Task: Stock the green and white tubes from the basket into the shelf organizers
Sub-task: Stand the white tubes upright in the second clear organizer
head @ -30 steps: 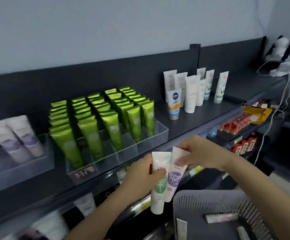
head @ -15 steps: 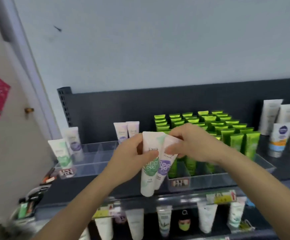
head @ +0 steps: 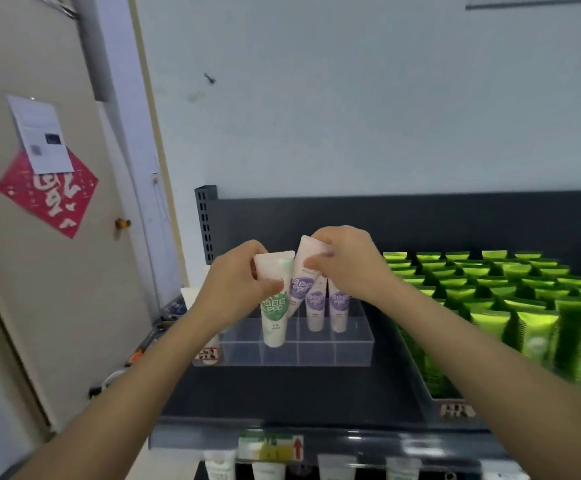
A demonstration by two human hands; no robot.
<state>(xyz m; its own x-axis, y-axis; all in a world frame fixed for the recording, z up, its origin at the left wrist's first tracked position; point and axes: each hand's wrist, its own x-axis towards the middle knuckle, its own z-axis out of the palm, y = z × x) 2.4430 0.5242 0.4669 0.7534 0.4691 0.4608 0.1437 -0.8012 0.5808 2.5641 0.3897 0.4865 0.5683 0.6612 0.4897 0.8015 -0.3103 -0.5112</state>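
Observation:
My left hand (head: 233, 282) grips a white tube with a green label (head: 274, 315) by its upper part, holding it upright over the clear shelf organizer (head: 316, 351). My right hand (head: 347, 263) pinches the top of a white tube with a purple label (head: 301, 278), tilted against the green-label one. Two more purple-label tubes (head: 327, 311) stand in the organizer's back row, right behind the held tubes. The basket is out of view.
A second organizer packed with several bright green tubes (head: 510, 306) fills the shelf's right side. The dark shelf (head: 282, 396) has a front rail with price tags; more tubes show on the shelf below. A door (head: 39, 237) with a red paper stands at the left.
The view has swung left, so the clear organizer now sits straight ahead. Both hands carried the two tubes up over it, and the purple-label tube now tilts away from the green-label one.

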